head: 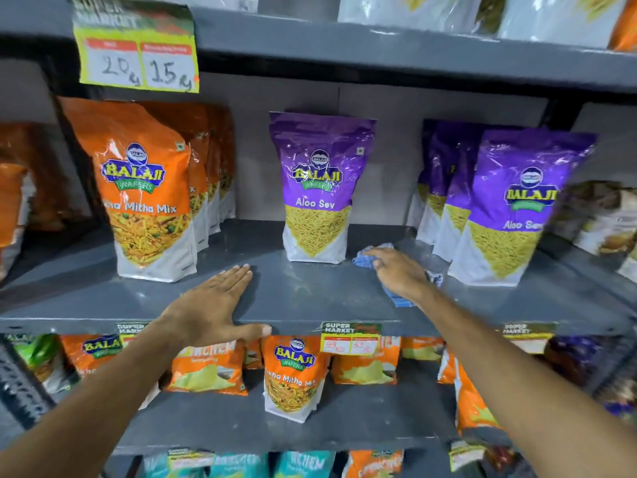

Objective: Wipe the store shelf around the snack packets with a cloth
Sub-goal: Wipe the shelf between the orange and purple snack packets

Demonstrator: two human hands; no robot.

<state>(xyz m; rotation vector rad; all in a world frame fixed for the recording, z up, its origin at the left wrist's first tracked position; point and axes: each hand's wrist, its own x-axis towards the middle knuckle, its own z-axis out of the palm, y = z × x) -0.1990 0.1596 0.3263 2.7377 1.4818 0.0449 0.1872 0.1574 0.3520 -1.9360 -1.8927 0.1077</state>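
Observation:
A grey metal shelf runs across the middle of the head view. A blue cloth lies on it under my right hand, which presses it down between a single purple Aloo Sev packet and a row of purple Aloo Sev packets on the right. My left hand rests flat on the shelf's front edge, fingers spread, holding nothing. A row of orange Mitha Mix packets stands upright to the left.
A price card marked 20 and 15 hangs from the shelf above. Price labels sit on the front lip. The lower shelf holds orange packets. More packets crowd both far ends.

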